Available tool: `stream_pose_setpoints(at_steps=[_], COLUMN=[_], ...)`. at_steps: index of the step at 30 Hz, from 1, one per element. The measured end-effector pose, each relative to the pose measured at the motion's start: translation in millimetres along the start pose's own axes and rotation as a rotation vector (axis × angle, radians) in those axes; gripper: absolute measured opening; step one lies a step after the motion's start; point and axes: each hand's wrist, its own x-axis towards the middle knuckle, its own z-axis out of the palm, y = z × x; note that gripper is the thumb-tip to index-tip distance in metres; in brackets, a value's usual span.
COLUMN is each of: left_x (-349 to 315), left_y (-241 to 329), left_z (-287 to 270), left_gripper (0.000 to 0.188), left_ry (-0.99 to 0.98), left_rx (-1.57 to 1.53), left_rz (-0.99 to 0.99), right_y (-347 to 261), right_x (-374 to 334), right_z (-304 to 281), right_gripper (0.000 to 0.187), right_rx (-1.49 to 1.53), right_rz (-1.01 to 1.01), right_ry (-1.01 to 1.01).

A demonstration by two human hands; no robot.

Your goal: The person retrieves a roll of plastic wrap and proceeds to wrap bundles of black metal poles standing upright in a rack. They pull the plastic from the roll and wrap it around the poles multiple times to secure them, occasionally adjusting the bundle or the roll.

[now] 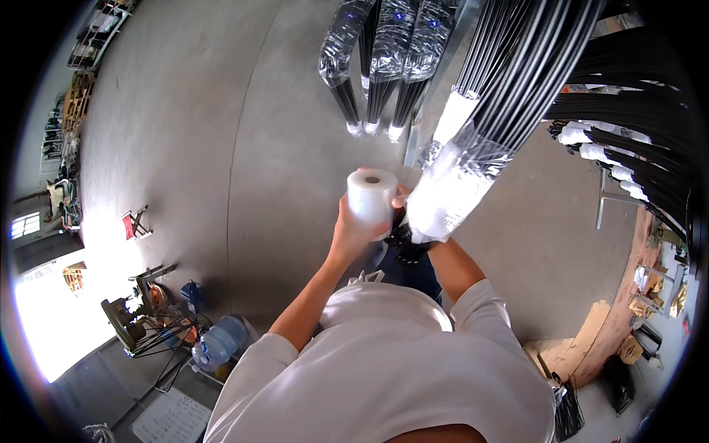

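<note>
Roll (371, 203) of clear film is in front of the person's waist, cored end up, just left of the near bundle (461, 181). The left hand (348, 229) is closed around its left side; if that grip slackened, the smooth film could slip and the roll drop. The right hand (400, 198) has fingers at the roll's right edge, but the bundle hides the rest, so I cannot tell whether it grips. With so little room there, film could snag on the dark tips (410, 247) below.

Well to the left are a red stool (136, 224) and blue jugs (220, 341), out of the way. Ahead, wrapped bundles (391, 48) stand beside a rail (441, 85). The near bundle is the main obstacle, crowding the right arm; farther right, more bundles (628, 111) crowd that side.
</note>
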Motion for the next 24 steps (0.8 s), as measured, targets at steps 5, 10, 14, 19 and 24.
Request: stream_pose_setpoints(at_steps=[5, 10, 14, 19, 24], left_x=[-26.8, -69.4, -69.0, -78.7, -80.4], left_y=[-16.2, -14.3, -2.4, -13.6, 6.7], left_z=[-12.6, -5.7, 10.1, 30.1, 20.8], left_gripper=[0.076, 0.080, 0.081, 0.071, 0.067], left_ry=[0.123, 0.144, 0.114, 0.103, -0.277], left_rx=[0.040, 0.342, 0.470, 0.549, 0.440], left_rz=[-0.138, 0.148, 0.177, 0.468, 0.228], right_y=[17.7, 19.1, 50.9, 87.1, 89.5], right_x=[-8.9, -109.1, -133.8, -85.6, -99.0], right_z=[-84.3, -70.9, 39.5, 82.9, 65.8], right_gripper=[0.058, 0.037, 0.031, 0.080, 0.081], right_rx=[0.122, -0.287, -0.470, -0.854, -0.783], right_rz=[-0.006, -0.239, -0.140, -0.485, -0.485], right_ry=[0.005, 0.540, 0.541, 0.911, 1.152])
